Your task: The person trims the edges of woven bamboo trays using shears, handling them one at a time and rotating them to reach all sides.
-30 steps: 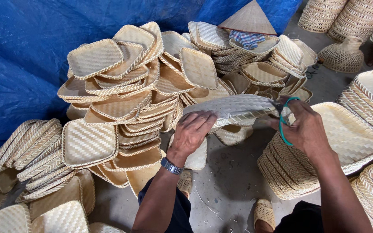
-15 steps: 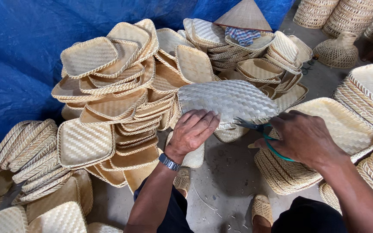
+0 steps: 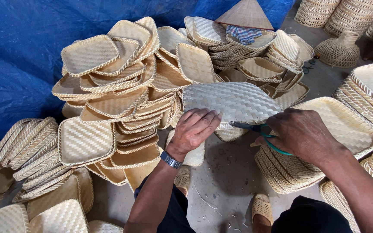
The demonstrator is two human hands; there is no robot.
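In the centre of the frame the person holds a flat woven mat [image 3: 232, 102], pale grey and unrimmed, roughly level above the floor. The left hand [image 3: 194, 129] grips its near edge, fingers curled over the top of the weave. A wristwatch [image 3: 170, 160] sits on that wrist. The right hand [image 3: 301, 133], at centre right, is closed around green-handled scissors [image 3: 255, 129], whose dark blades point left and meet the mat's lower edge just beside the left fingertips.

Stacks of finished woven trays [image 3: 109, 99] with bound rims fill the upper left and centre, piled against a blue tarpaulin [image 3: 18, 56]. More trays lie stacked at lower left, and another pile [image 3: 342, 125] sits under the right forearm at the right of the frame. A conical straw hat [image 3: 245, 14] rests on a checked cloth [image 3: 243, 33] at the top centre, and round baskets [image 3: 346, 17] stand at upper right. Woven sandals [image 3: 262, 207] show on the grey floor at the bottom.
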